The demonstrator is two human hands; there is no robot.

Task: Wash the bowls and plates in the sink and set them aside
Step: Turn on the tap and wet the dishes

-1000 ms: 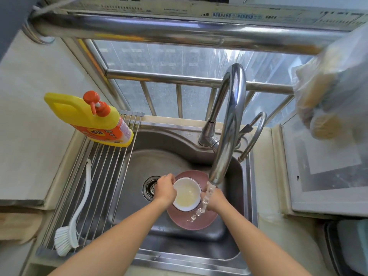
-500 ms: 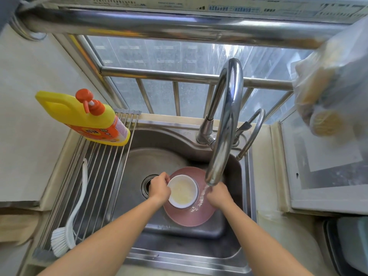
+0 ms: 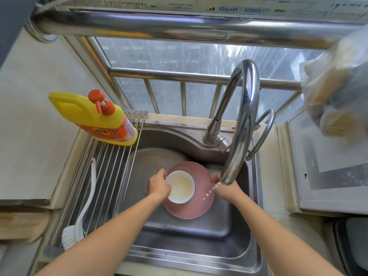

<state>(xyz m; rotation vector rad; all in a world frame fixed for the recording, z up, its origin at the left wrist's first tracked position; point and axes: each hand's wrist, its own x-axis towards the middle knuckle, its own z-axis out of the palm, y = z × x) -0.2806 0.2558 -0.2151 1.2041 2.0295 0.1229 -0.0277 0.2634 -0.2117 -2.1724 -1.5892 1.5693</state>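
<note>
While water ran from the faucet (image 3: 242,124), gripped the white bowl (image 3: 180,187) by its near rim with the left hand (image 3: 158,185), seemingly steadying it on the pink plate (image 3: 201,204) in the sink (image 3: 235,232); right hand (image 3: 228,189), grip unclear, beside the plate.

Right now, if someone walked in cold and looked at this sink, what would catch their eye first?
Probably the big curved chrome faucet arching over the steel sink, with a thin stream of water falling near the right hand. Below it, the left hand grips the rim of a white bowl sitting on a pink plate in the basin. The bright yellow detergent bottle with its orange pump, standing on the drying rack at the left, also stands out.
</note>
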